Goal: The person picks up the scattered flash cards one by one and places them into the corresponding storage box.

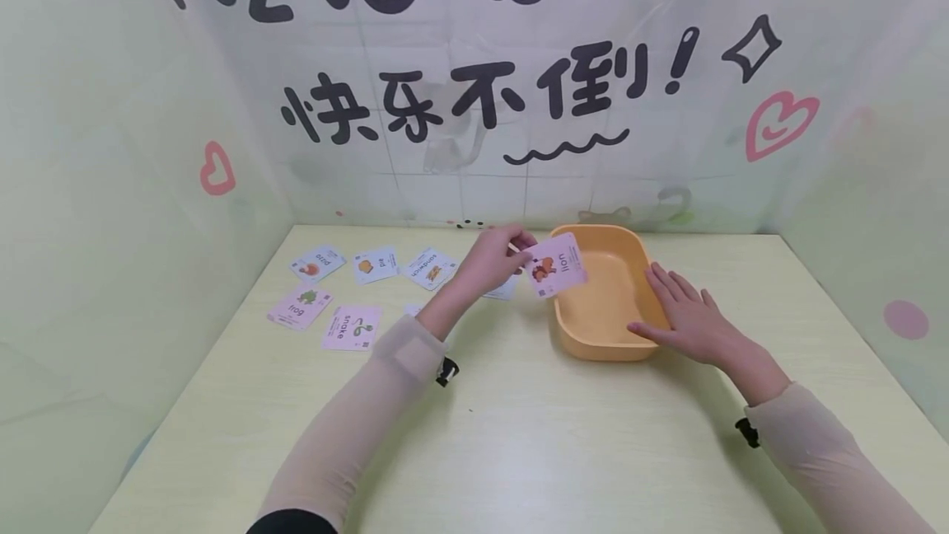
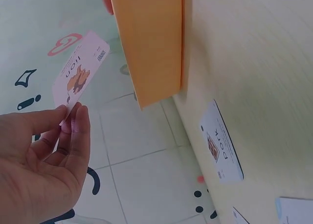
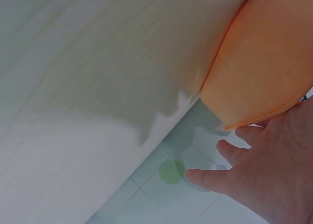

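Observation:
My left hand (image 1: 495, 258) pinches a pink lion card (image 1: 556, 265) by its edge, between thumb and fingers. In the head view the card overlaps the left rim of an orange tub (image 1: 604, 287); the left wrist view has it raised beside the tub's wall (image 2: 151, 43). My right hand (image 1: 693, 316) rests on the tub's right rim, its fingers spread and fairly straight. The right wrist view shows that hand (image 3: 274, 170) at the tub's edge (image 3: 264, 62). Partly behind my left hand lies a pale blue card (image 1: 502, 288), which reads "pork" in the left wrist view (image 2: 221, 145).
Blue cards for pizza (image 1: 317, 264), pie (image 1: 376, 264) and sandwich (image 1: 431, 269) lie along the table's back left. Nearer are pink frog (image 1: 300, 306) and snake (image 1: 352, 328) cards. My left forearm mostly covers another card (image 1: 412, 310). A printed curtain (image 1: 460, 188) hangs behind the table.

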`<move>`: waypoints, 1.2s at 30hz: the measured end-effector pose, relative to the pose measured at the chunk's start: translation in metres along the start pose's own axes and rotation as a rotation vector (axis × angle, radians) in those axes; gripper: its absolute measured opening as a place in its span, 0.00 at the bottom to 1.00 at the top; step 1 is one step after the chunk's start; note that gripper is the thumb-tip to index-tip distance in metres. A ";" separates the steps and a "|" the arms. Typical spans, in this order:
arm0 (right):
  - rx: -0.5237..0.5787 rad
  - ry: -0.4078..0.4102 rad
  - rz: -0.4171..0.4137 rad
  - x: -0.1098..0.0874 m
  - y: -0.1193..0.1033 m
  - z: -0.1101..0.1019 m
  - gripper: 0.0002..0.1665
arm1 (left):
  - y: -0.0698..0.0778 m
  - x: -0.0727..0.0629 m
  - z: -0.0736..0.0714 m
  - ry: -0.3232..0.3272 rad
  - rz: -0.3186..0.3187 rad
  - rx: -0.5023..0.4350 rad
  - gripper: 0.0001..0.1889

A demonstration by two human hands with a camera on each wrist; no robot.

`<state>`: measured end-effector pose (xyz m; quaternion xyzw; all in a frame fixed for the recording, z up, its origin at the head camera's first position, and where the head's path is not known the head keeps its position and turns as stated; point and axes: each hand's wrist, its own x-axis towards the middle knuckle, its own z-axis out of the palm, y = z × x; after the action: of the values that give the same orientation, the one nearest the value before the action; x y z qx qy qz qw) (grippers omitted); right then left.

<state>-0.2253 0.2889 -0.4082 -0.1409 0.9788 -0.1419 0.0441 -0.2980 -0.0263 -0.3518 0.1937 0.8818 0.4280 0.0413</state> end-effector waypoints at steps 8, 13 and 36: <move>-0.003 0.002 0.006 0.000 -0.001 0.000 0.61 | 0.007 0.009 0.020 -0.023 -0.025 -0.039 0.10; 0.002 -0.006 0.013 0.000 -0.002 0.000 0.62 | 0.009 0.015 0.032 -0.025 -0.036 -0.056 0.10; 0.005 -0.018 0.008 0.000 -0.002 0.001 0.62 | 0.013 0.024 0.070 -0.038 -0.104 0.101 0.09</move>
<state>-0.2245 0.2872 -0.4084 -0.1379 0.9786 -0.1429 0.0538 -0.3002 0.0414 -0.3837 0.1578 0.9101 0.3766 0.0704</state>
